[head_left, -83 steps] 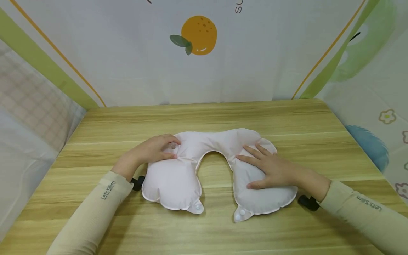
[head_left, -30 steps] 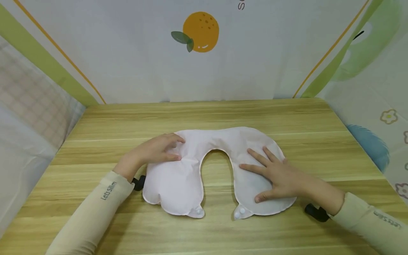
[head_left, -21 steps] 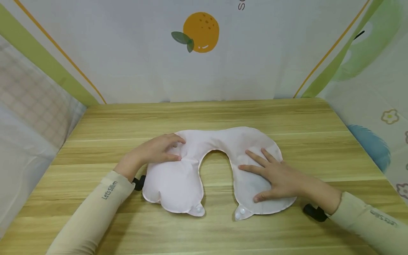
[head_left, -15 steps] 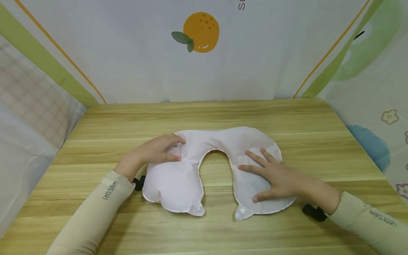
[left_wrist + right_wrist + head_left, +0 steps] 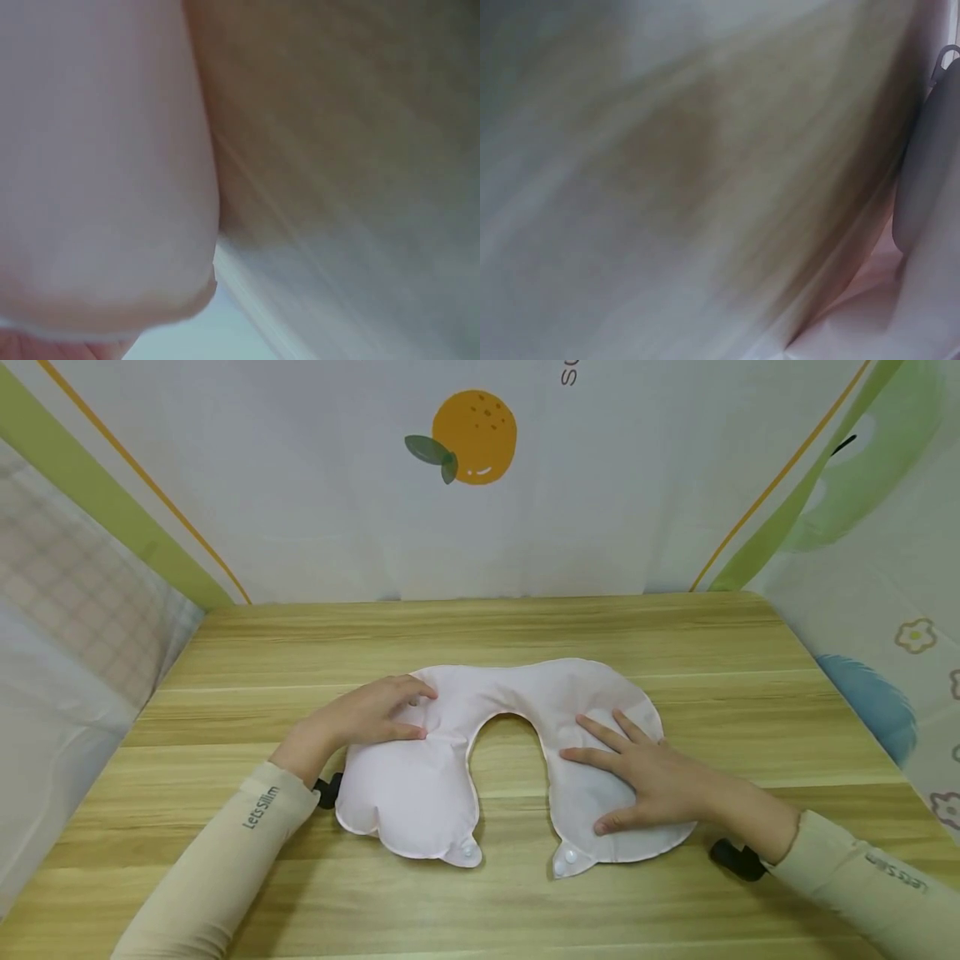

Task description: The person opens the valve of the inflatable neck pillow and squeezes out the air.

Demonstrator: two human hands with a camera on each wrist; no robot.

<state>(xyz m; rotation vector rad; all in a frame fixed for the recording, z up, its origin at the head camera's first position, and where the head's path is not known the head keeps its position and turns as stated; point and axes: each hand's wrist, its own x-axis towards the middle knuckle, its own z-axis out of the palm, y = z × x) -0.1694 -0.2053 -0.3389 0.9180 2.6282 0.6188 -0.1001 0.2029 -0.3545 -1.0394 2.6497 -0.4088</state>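
A pale pink U-shaped inflatable neck pillow (image 5: 412, 802) lies on the wooden table, its opening toward me. Snap buttons show on the tabs at both ends. My left hand (image 5: 371, 708) grips the upper part of the left arm of the pillow, with thumb and forefinger curved on the fabric and creases beside them. The other left fingers are mostly hidden. Palm down, my right hand (image 5: 656, 781) rests on the right arm of the pillow, fingers spread. In the left wrist view the pillow (image 5: 105, 165) fills the left side. The right wrist view catches a grey rounded part (image 5: 930, 165) with a small loop.
The wood-grain table (image 5: 480, 910) runs back to a white curtain (image 5: 315, 485) printed with an orange. Patterned cloth hangs along both sides. A black wrist-camera mount (image 5: 738, 860) sits under the right wrist, another (image 5: 327, 792) under the left.
Over the whole span, my right hand has shifted right and toward me, and the creased outer right edge of the pillow now lies smoother. My left hand has barely moved.
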